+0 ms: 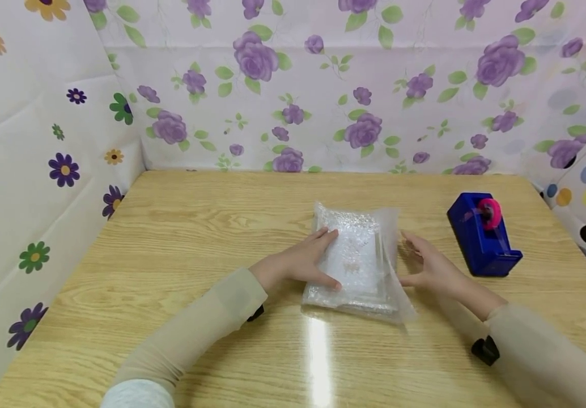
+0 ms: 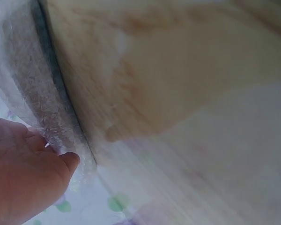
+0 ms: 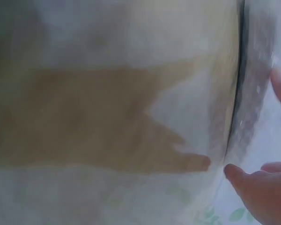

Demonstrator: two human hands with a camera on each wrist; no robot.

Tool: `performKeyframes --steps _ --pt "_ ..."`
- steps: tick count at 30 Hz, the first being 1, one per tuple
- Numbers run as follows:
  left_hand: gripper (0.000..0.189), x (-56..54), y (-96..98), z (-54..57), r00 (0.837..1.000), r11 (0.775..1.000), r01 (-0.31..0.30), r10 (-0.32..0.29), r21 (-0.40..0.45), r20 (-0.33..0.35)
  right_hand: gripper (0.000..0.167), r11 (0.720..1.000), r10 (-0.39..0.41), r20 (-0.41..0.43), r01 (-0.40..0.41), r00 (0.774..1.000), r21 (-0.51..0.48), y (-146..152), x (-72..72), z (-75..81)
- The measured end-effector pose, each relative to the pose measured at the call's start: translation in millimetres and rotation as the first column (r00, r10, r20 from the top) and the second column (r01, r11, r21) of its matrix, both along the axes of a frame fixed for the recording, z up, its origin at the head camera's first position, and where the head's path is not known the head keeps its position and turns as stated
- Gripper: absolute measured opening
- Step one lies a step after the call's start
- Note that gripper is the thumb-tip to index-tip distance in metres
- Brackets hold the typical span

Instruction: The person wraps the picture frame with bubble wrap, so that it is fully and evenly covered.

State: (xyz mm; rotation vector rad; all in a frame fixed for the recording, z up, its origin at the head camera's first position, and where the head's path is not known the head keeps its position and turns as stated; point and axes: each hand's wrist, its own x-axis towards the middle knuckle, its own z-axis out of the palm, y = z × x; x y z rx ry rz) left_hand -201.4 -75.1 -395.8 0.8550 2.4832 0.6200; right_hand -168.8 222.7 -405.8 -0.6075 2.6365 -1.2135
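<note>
A flat white item wrapped in clear bubble wrap (image 1: 356,266) lies on the wooden table. Its loose plastic edge spreads out along the right side. My left hand (image 1: 309,259) rests on its left side, fingers and thumb spread over the wrap. In the left wrist view, that hand (image 2: 30,173) touches the side of the bubble-wrapped package (image 2: 42,89). At the opposite edge, my right hand (image 1: 433,269) is spread, with fingertips right by the loose plastic. The right wrist view shows the thumb and fingers of this hand (image 3: 267,187) beside the package's edge (image 3: 255,89).
A blue tape dispenser (image 1: 484,241) with a pink tape core (image 1: 490,213) stands at the right of the wooden table (image 1: 196,226). Flower-printed cloth (image 1: 323,102) hangs behind the table, with more printed sheets along both sides.
</note>
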Motion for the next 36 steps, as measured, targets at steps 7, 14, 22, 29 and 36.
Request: performKeyframes --steps 7,14,22,29,36 --pt "0.113 1.3 0.5 -1.5 0.999 0.999 0.018 -0.019 0.035 0.035 0.131 0.995 0.041 0.073 -0.047 0.997 0.088 5.7 -16.4 -4.1" --pt "0.113 -1.4 0.8 -1.9 0.999 0.998 0.019 -0.022 0.067 0.042 0.136 0.992 0.1 0.133 -0.109 0.986 0.065 5.7 -25.2 -3.2" --pt "0.114 -3.7 0.3 -1.4 0.997 0.994 0.003 -0.012 0.111 0.077 0.138 0.984 0.157 0.137 -0.167 0.978 0.068 3.8 -29.0 -1.3" --pt "0.114 -4.9 0.0 -2.7 0.997 0.992 -0.012 0.002 0.123 0.077 0.128 0.957 0.222 0.082 -0.233 0.972 0.171 2.3 -34.4 4.2" --pt "0.115 -4.4 -1.5 -5.8 0.996 0.991 -0.027 0.015 0.13 0.093 0.116 0.911 0.281 0.036 -0.278 0.959 0.303 -0.7 -33.7 9.1"
